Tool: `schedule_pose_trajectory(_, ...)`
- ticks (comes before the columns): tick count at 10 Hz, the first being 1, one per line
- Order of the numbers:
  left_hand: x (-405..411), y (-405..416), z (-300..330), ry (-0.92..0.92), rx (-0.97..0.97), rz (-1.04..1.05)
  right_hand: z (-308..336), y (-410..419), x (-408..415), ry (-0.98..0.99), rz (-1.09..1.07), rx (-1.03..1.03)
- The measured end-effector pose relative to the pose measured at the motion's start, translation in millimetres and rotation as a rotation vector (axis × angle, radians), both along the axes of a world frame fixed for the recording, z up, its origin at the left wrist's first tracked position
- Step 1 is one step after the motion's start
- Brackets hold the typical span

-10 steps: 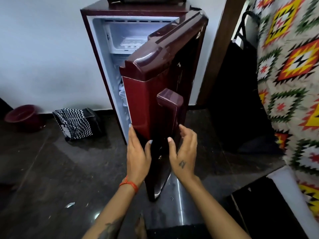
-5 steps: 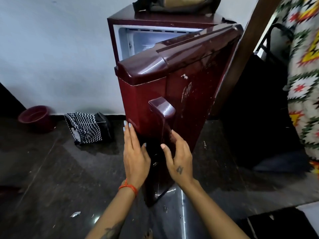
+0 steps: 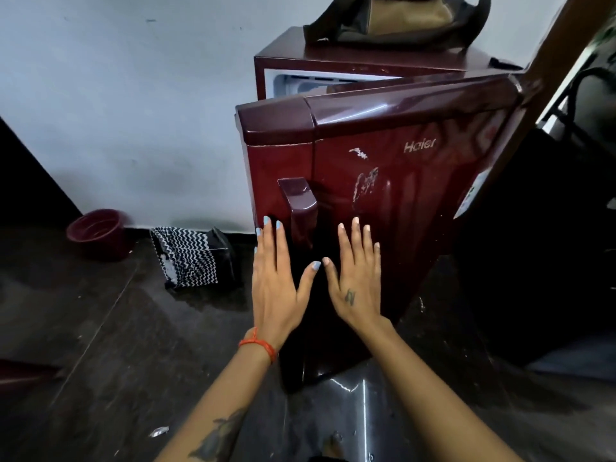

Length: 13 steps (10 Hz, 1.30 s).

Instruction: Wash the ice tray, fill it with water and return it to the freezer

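— dark glossy floor (image 3: 100, 328) and a pale wall (image 3: 133, 111) surround us. what stands ahead?
— we face a maroon fridge (image 3: 366, 58) with its door (image 3: 416, 201) nearly closed, a thin strip of white interior showing above it
— and our hands?
— our left hand (image 3: 276, 278) lies flat on the door beside the handle (image 3: 300, 201), fingers straight and together, thumb out. our right hand (image 3: 358, 278) lies flat too, fingers slightly spread
— where is the ice tray?
— we cannot see it
— anything else?
— a bag (image 3: 396, 18) sits on top, a red bucket (image 3: 96, 233) and zigzag cloth (image 3: 183, 258) by the wall
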<state>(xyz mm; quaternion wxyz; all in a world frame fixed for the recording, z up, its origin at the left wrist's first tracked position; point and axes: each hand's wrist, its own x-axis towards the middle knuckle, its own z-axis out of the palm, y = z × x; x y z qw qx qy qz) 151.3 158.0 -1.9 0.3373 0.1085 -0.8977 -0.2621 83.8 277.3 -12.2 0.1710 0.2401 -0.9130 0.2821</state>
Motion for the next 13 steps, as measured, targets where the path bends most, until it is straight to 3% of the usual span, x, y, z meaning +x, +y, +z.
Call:
schedule_pose_trajectory(7,-134,-93,-2,-0.065,0.013,0.157,-15,-75,-127,-0.028,0.046,0.163)
schedule_pose_trajectory(13,-196,-154,-6,-0.024,0.059,-0.087,-17,-125,-164,-0.033,-0.152,0.165)
